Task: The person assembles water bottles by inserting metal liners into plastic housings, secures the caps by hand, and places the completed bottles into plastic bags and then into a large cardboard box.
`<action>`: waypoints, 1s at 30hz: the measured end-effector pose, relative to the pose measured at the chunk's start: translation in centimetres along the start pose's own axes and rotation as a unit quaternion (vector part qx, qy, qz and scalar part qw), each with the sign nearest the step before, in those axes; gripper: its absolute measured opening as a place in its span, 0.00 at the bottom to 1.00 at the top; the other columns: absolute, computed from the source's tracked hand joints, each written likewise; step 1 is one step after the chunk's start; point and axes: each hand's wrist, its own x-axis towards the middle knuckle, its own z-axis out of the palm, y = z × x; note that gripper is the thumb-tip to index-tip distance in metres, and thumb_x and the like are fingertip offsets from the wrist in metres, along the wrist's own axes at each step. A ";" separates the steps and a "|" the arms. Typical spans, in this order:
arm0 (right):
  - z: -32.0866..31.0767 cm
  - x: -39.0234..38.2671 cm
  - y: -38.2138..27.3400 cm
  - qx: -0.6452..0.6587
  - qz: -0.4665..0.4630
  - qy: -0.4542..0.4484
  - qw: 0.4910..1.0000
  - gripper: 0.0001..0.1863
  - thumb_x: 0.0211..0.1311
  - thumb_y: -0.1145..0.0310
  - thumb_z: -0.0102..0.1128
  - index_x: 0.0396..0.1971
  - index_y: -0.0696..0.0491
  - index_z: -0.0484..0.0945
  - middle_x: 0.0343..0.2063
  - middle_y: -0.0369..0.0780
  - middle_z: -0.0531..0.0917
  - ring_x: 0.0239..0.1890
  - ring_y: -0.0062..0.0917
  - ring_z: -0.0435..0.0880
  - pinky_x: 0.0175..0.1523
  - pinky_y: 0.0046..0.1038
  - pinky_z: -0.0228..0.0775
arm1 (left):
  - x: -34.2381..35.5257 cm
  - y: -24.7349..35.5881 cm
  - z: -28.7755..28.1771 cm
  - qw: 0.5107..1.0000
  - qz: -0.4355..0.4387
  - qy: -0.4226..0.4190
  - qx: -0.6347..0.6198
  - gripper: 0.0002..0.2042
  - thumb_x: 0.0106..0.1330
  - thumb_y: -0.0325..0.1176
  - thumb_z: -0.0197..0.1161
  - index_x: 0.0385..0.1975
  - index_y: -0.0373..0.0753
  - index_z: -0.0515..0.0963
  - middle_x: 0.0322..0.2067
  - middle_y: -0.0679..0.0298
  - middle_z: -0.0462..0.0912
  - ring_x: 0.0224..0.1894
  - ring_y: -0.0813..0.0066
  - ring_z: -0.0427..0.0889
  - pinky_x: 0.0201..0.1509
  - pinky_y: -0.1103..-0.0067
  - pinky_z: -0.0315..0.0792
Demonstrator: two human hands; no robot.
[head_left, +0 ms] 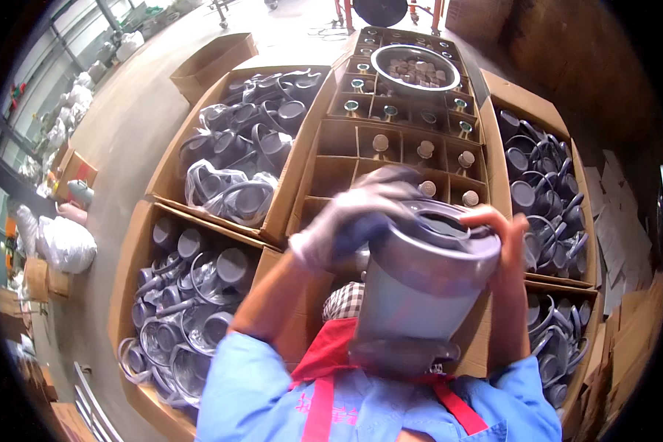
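Note:
My left hand [365, 214], in a pale glove with blue, is blurred, its fingers curled over the top rim of a grey cylindrical container [420, 287]. My bare right hand [501, 239] grips the other side of its upper rim. The container is held upright, slightly tilted, close to my chest, with a darker grey band at its bottom. Behind it is a divided carton [331, 166], whose compartments hold several upright necks with pale caps [425, 149].
Cartons of grey plastic lids and handles stand at left [171, 140] and right [582, 214]. Farther back, a metal bowl [378, 62] of brown pieces rests on compartments of silvery bottle necks. An open box [199, 74], white sacks [66, 243] and flattened cardboard [626, 331] lie around.

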 end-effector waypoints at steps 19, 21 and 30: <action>3.0 -1.2 -9.5 -0.151 0.175 -0.203 0.952 0.19 0.61 0.61 0.60 0.46 0.59 0.79 0.47 0.41 0.79 0.51 0.25 0.76 0.58 0.29 0.66 | -1.7 8.6 2.4 0.987 0.107 0.112 -0.035 0.11 0.49 0.32 0.65 0.33 0.40 0.81 0.42 0.59 0.82 0.42 0.62 0.80 0.49 0.70 0.69; 3.9 -1.7 -13.5 -0.380 0.027 -0.312 0.870 0.18 0.51 0.65 0.67 0.44 0.53 0.81 0.48 0.40 0.77 0.54 0.28 0.73 0.61 0.33 0.63 | -1.7 12.2 2.8 0.989 0.121 0.080 0.003 0.17 0.40 0.37 0.66 0.34 0.43 0.78 0.46 0.62 0.80 0.46 0.60 0.77 0.49 0.66 0.66; 5.7 -12.4 -18.2 -0.616 -0.022 -0.226 0.754 0.09 0.33 0.77 0.65 0.22 0.54 0.79 0.24 0.41 0.78 0.29 0.36 0.76 0.38 0.34 0.67 | -2.1 19.7 8.4 0.973 0.223 0.063 0.008 0.14 0.41 0.38 0.63 0.28 0.41 0.79 0.40 0.61 0.74 0.40 0.61 0.73 0.42 0.65 0.68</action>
